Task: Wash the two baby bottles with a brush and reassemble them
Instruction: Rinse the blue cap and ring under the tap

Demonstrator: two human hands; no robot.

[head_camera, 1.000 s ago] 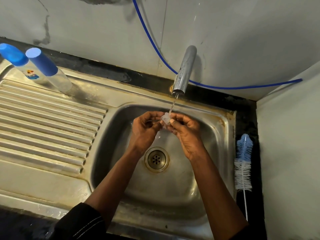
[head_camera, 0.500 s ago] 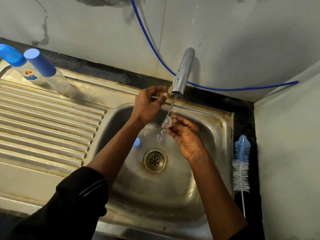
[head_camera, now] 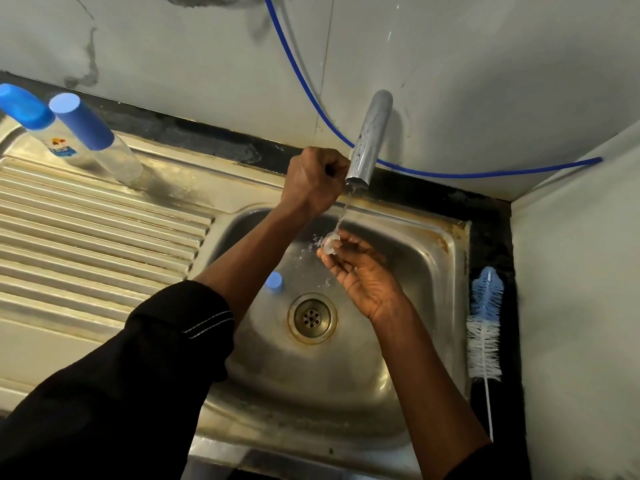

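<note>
The steel sink (head_camera: 446,258) fills the middle, and its ribbed draining board (head_camera: 97,230) runs off to the left. At the board's far left corner stand the two bottles (head_camera: 104,147), both blue-capped. The tap (head_camera: 369,140) runs a thin stream. The brush (head_camera: 484,327) lies on the worktop to the right of the sink. The left hand (head_camera: 313,183) is curled tight beside the spout, probably round the tap handle, which is hidden. The right hand (head_camera: 367,277) pinches a small clear teat (head_camera: 330,244) in its fingertips under the water. A blue ring (head_camera: 274,281) lies in the sink near the drain (head_camera: 311,318). To rinse well, grip the teat lightly and turn it so the water runs through.
</note>
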